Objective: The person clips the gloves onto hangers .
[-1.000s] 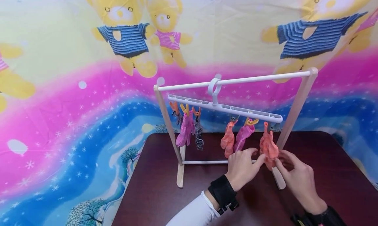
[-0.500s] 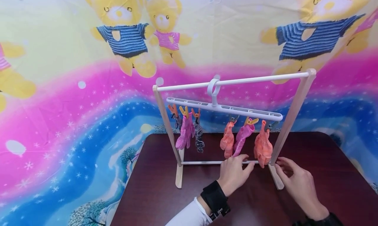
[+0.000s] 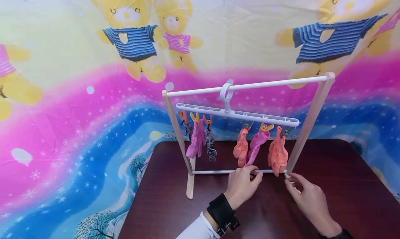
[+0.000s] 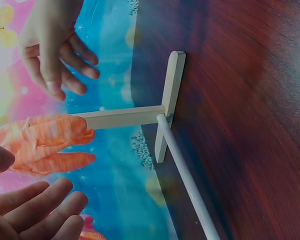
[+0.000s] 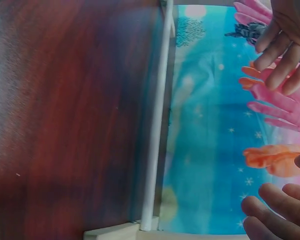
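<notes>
A small orange glove [image 3: 277, 156] hangs by a dark clip from the right end of the white hanger [image 3: 229, 114]. To its left hang a pink glove [image 3: 257, 147] and another orange glove [image 3: 241, 147]. My left hand [image 3: 241, 186] is below the pink glove, fingers loosely bent and holding nothing. On the other side, my right hand [image 3: 309, 201] is low beside the rack's right foot, also holding nothing. In the left wrist view the orange glove [image 4: 45, 142] lies between both hands, apart from the fingers. The right wrist view shows relaxed fingers [image 5: 280, 205] near the orange glove [image 5: 275, 159].
A wooden rack with a white top bar [image 3: 275, 83] carries the hanger. At its left end hang a pink glove [image 3: 196, 140] and grey patterned gloves [image 3: 210, 145] on clips. The rack stands on a dark red table [image 3: 168, 204] before a bear-print cloth [image 3: 78, 58].
Both hands have come away from the rightmost orange glove and moved lower and leftward. That glove, at first between my fingers, has swung left and hangs free.
</notes>
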A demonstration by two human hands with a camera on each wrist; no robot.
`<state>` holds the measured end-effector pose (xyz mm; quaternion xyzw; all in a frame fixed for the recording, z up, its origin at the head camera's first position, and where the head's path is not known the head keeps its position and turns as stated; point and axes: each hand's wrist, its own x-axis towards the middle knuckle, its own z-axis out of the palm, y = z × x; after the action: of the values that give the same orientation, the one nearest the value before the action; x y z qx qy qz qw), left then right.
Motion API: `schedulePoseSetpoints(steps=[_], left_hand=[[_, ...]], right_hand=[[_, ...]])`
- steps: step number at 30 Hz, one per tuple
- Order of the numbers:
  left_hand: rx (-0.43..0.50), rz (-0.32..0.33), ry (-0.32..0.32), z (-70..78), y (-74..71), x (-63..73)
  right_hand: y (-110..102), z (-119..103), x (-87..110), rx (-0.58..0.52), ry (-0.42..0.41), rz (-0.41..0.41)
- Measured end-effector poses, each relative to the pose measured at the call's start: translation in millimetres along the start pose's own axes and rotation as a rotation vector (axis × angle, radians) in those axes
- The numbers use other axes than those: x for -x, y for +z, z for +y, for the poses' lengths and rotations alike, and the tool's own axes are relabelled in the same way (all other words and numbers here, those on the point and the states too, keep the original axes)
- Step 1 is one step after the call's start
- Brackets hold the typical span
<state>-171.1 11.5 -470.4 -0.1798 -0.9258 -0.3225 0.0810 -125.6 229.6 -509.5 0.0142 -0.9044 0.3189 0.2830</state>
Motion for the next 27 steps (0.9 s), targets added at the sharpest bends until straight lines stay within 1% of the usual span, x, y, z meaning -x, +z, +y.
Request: schedulePoseSetpoints(steps=[7,12,15,22,27], left_hand=[[-0.025,0.003,-0.003,-10.0,1.6,7.0],[-0.070,0.031,0.013,-17.7,3.3,10.8],[-0.079,0.042,0.009,-21.5,3.3,12.1],[-0.046,0.064,-0.004,-27.7,0.2,16.7],[-0.108,0.082,0.011,-34.4,-0.2,23.7]], right_hand=[[6,1,6.4,-0.002,0.008,-0.020],[12,-3,8.4,0.033,0.014,-0.083],[15,-4,10.0,0.035,0.016,-0.110],[24,-7,15.1,0.007,-0.023,-0.087],[30,-9,20.0,-0.026,-0.032,-0.074]])
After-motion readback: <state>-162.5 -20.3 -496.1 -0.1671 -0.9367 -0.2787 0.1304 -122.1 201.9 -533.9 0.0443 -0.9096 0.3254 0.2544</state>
